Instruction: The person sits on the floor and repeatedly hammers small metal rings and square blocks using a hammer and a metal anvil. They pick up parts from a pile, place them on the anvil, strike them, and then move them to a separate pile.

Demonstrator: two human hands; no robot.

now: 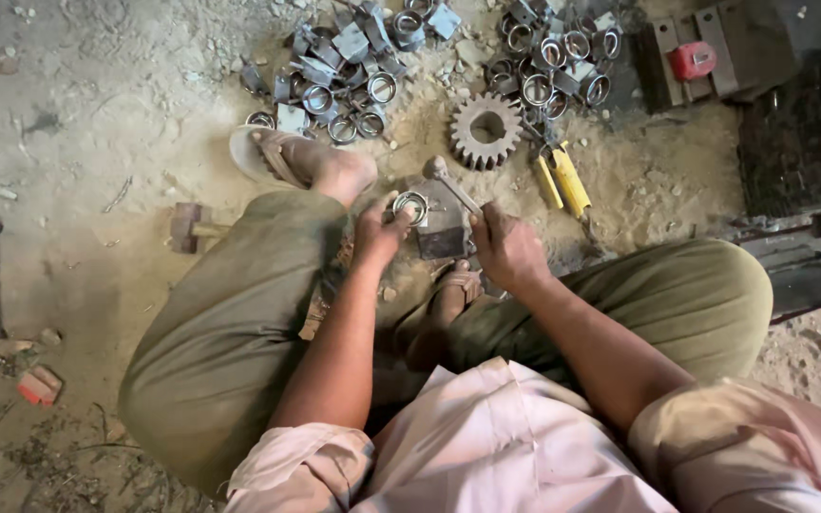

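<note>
I squat on a dusty floor. My left hand (pixel 379 231) pinches a small metal ring (pixel 411 206) and holds it against the top of a grey metal block (pixel 443 226) that stands between my feet. My right hand (pixel 506 247) grips the handle of a small hammer (pixel 450 180), whose head sits just above the block, next to the ring. Both hands are dirty with grease.
Two heaps of metal rings and brackets (pixel 349 66) (pixel 553 57) lie ahead, with a large gear wheel (pixel 486 130) between them. Yellow-handled pliers (pixel 563 180) rest to the right, a wooden mallet (pixel 190 226) to the left. Dark machinery (pixel 800 133) stands at the right edge.
</note>
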